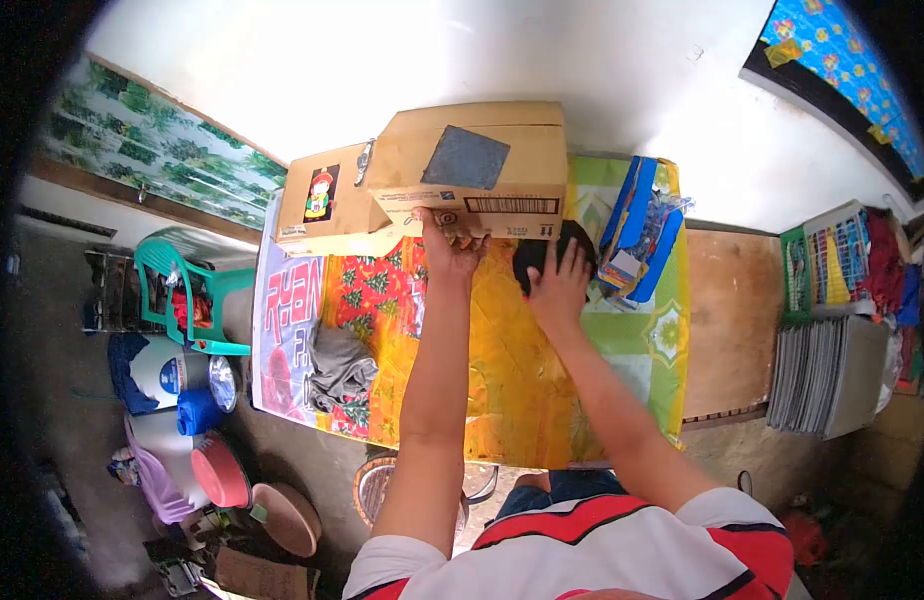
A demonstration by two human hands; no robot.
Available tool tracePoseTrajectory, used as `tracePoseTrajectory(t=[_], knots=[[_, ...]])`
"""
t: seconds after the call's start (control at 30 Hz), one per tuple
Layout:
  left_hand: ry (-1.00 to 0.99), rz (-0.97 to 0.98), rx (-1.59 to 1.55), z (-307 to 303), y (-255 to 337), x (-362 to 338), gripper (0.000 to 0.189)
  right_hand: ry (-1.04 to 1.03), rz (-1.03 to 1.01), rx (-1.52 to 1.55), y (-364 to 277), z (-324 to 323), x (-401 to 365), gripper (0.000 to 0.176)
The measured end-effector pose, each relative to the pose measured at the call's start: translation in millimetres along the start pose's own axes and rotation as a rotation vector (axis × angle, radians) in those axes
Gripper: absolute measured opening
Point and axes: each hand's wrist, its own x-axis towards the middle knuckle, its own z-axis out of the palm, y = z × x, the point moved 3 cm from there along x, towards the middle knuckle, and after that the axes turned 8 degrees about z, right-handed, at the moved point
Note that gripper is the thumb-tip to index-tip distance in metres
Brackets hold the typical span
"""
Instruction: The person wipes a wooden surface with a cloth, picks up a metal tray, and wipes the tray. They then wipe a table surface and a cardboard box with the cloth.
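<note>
A cardboard box (pixel 468 160) with a grey patch and a barcode is tilted over the far side of the table. My left hand (pixel 452 248) grips its lower front edge, thumb up and fingers curled beneath. Just right of it, my right hand (pixel 562 285) lies over a dark, rounded, soft-looking black thing (pixel 527 260). Its fingers are stretched and spread across the top, and part of the black thing is hidden under them. Left of the box is a cardboard flap (pixel 297 190) with a cartoon sticker (pixel 322 193) and a wristwatch (pixel 364 163).
On the table's patterned cover (pixel 502 400) lie a crumpled grey cloth (pixel 342 365) at left and a blue open box (pixel 632 235) at right. A green chair (pixel 207 300), basins (pixel 220 470) and a stack of grey sheets (pixel 822 375) surround the table.
</note>
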Motion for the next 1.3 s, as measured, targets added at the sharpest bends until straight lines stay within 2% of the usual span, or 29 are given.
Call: tracePoseTrajectory(t=[0.1,0.2,0.23,0.27,0.3,0.4,0.5,0.53,0.63,0.73,0.83,0.9,0.97,1.0,1.1,1.2,1.27,1.3], knots=[[0.110,-0.048,-0.008,4.4,0.2,-3.3,0.071,-0.210,-0.018,-0.097,-30.2,29.8,20.0,0.055],[0.143,-0.053,0.004,8.8,2.7,-6.6,0.075,-0.098,-0.258,0.234,-79.9,40.8,36.1,0.058],[0.090,-0.048,0.046,8.3,4.6,-6.8,0.075,-0.234,-0.117,0.646,-88.8,75.9,43.1,0.057],[0.039,-0.040,0.089,6.6,7.6,-7.5,0.076,-0.298,-0.070,0.794,-100.4,96.7,48.0,0.056],[-0.012,-0.030,0.135,6.6,11.9,-8.0,0.077,-0.354,-0.075,0.796,-113.8,105.0,52.5,0.055],[0.057,-0.030,0.096,8.7,12.9,-9.5,0.076,-0.506,-0.243,0.755,-147.0,116.0,55.2,0.053],[0.008,-0.014,0.164,10.9,16.8,-12.4,0.075,-0.702,-0.419,0.820,-170.9,114.4,35.4,0.050],[0.061,0.012,0.172,10.4,16.4,-14.3,0.074,-0.770,-0.469,0.861,-175.4,111.8,25.3,0.049],[0.022,0.003,0.163,10.9,17.4,-18.7,0.073,-0.959,-0.571,0.993,-169.6,101.9,-8.0,0.047],[-0.012,0.008,0.170,19.8,18.3,-25.6,0.069,-1.053,-0.648,1.014,-153.1,86.5,-42.3,0.045],[0.118,0.041,0.187,14.1,14.4,-21.0,0.065,-1.099,-0.725,0.833,-132.5,43.3,-71.9,0.042],[-0.003,0.019,0.112,4.0,10.9,-10.0,0.061,-0.903,-0.971,0.685,-115.8,2.1,-89.2,0.040],[-0.116,0.040,0.092,-4.3,7.1,-4.9,0.060,-0.750,-1.075,0.806,-93.4,-13.6,-113.6,0.038],[-0.060,0.035,0.063,-12.3,4.9,1.0,0.064,-0.670,-1.125,0.867,-83.5,-23.3,-123.1,0.037],[0.126,0.055,0.077,-10.7,-6.1,9.8,0.072,-0.984,-0.951,0.909,-61.3,-37.9,-133.5,0.034],[0.062,0.096,0.172,-7.2,-5.6,11.1,0.082,-0.876,-0.521,0.970,-29.7,-64.6,-83.6,0.035],[-0.071,-0.052,0.272,-14.1,-2.1,7.2,0.085,-0.745,-0.128,0.959,-4.9,-60.6,-45.0,0.036],[-0.137,-0.131,0.324,-20.1,-1.5,2.4,0.086,-0.594,-0.144,0.783,5.6,-61.4,-23.9,0.037]])
